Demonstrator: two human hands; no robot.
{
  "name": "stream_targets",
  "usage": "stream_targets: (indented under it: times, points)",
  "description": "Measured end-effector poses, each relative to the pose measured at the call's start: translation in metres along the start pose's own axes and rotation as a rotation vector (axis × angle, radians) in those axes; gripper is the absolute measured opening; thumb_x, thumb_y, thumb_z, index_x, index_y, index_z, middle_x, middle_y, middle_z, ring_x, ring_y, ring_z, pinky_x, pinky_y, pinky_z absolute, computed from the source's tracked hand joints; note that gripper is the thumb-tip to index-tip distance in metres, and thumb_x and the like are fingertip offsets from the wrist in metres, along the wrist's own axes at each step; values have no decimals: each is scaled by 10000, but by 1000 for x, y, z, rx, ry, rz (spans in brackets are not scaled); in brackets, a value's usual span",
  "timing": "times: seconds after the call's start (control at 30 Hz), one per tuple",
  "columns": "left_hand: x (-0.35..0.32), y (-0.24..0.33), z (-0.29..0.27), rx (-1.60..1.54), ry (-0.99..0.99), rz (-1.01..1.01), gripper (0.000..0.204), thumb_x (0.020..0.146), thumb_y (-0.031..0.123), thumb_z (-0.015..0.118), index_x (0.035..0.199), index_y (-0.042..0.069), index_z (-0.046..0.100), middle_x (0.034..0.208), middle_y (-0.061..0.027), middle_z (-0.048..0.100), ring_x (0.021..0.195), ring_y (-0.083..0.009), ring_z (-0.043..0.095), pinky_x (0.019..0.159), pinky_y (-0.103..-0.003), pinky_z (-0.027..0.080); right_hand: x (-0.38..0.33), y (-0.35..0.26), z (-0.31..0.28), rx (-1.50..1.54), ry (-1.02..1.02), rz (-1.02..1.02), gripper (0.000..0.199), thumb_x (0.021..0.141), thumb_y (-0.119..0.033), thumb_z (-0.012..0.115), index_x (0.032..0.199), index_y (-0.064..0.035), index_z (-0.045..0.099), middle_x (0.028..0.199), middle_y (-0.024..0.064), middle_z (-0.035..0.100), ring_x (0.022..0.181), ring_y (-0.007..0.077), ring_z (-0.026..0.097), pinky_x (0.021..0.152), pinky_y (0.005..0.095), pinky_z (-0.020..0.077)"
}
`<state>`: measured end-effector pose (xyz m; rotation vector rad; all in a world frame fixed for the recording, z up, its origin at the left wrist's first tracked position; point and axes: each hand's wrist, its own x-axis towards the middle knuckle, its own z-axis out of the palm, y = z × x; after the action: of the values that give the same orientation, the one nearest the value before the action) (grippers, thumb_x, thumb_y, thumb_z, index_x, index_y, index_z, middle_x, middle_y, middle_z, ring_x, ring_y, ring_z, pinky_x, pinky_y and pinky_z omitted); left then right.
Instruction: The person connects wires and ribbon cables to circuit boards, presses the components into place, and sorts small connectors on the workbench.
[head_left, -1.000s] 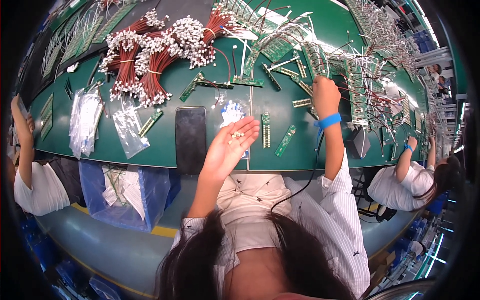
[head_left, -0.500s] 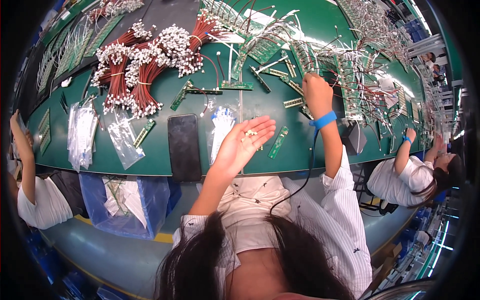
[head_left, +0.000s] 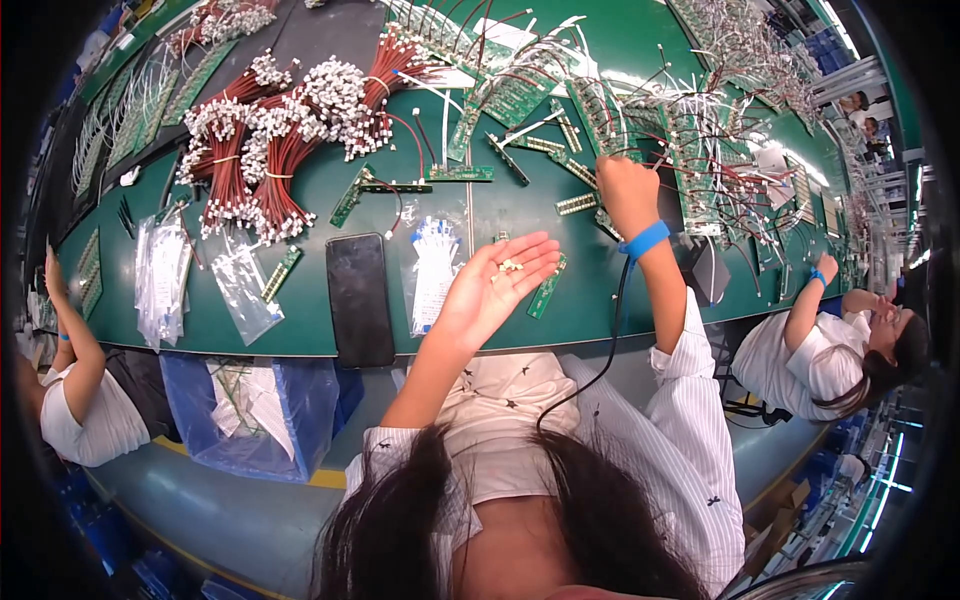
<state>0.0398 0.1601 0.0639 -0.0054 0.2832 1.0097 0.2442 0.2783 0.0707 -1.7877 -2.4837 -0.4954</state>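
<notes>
My left hand (head_left: 478, 300) is palm up over the near part of the table, fingers stretched out flat. Several small cream-coloured pieces, like tiny connectors, rest on its palm (head_left: 510, 266). Partly behind the fingertips lies a narrow green circuit board (head_left: 541, 298). Farther right, my right hand (head_left: 630, 200) is closed with its knuckles up, beside strip-shaped circuit boards (head_left: 577, 204) and a wired green board panel (head_left: 598, 108). Its fingertips are hidden, so anything pinched there cannot be made out. A blue wrist strap (head_left: 645, 240) with a black cord circles my right wrist.
Red wire bundles with white plugs (head_left: 280, 195) lie at the back left. Nearer are a black phone (head_left: 361, 300) and clear bags (head_left: 433, 275). A dark box (head_left: 707, 272) stands right of my forearm. Below the table's edge is a blue-lined bin (head_left: 312, 410). Co-workers sit either side.
The whole view has shifted slightly. My left hand has come a little right, nearer the narrow board and now partly covering it. My right hand stays closed among the boards.
</notes>
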Motion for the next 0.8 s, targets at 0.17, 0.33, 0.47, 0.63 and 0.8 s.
stream_targets:
  times: [0.17,0.33,0.47,0.63,0.8]
  points:
    - [4,-1,1,-12,20,11,439,894,140,321,1220,-154,311,1255,-272,383,1177,-333,397,1038,-397,299,-16,-21,-58,855,-7,-92,63,732,-79,601,790,-62,616,624,42,565,464,120,480,430,258,360]
    - [20,-10,-2,-28,109,13,417,918,175,314,1192,-137,362,1217,-250,433,1130,-307,450,1013,-380,342,-29,-34,-66,1104,-181,-247,73,758,-47,595,823,-30,623,643,33,567,486,72,440,440,220,334]
    - [20,-5,-2,17,-24,-17,427,904,154,347,1213,-140,330,1253,-264,392,1160,-319,417,1016,-383,327,-18,-17,-45,1027,1,-68,69,757,-62,606,815,-31,628,678,56,597,511,120,513,463,232,380]
    - [18,-6,-1,22,5,-24,419,902,144,350,1214,-135,333,1251,-259,396,1161,-316,417,1003,-378,345,-3,-8,-11,456,58,139,94,765,-180,588,766,-94,626,698,75,623,624,276,602,516,377,457]
    - [19,-4,-2,18,7,-13,424,898,137,337,1217,-142,323,1254,-266,387,1165,-320,412,1009,-380,340,0,-14,3,386,54,181,86,767,-170,568,736,-92,587,663,106,612,612,300,600,531,407,458]
